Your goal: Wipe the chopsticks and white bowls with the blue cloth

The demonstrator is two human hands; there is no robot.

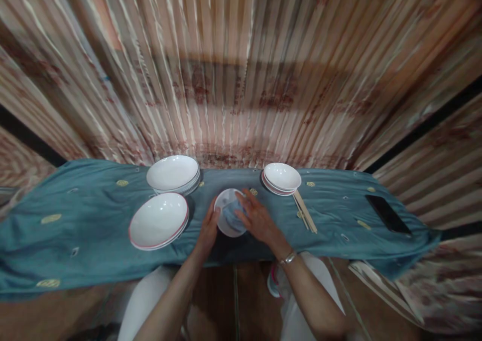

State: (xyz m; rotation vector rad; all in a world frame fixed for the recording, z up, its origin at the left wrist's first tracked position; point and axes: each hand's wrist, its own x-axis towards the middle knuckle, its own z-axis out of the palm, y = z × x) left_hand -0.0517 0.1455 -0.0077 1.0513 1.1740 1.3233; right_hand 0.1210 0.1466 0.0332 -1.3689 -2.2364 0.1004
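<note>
A small white bowl (226, 200) is held over the near middle of the table, its open side tilted up toward me. My left hand (209, 225) grips the bowl's left rim, thumb on the edge and the other fingers mostly hidden around the outside. Over the bowl's right side lies my right hand (256, 215), its fingers bent onto a bluish-grey cloth (234, 216) pressed against the inside. A silvery bracelet is on my right wrist. Farther right, a stack of small white bowls (281, 176) stands beside a few wooden chopsticks (306, 213).
To the left stand a stack of white plates (173, 173) and, nearer, a stack of red-rimmed white dishes (158, 220). A black phone (387, 214) lies at the right of the teal tablecloth (94, 210). A pleated curtain (226, 80) hangs behind the table.
</note>
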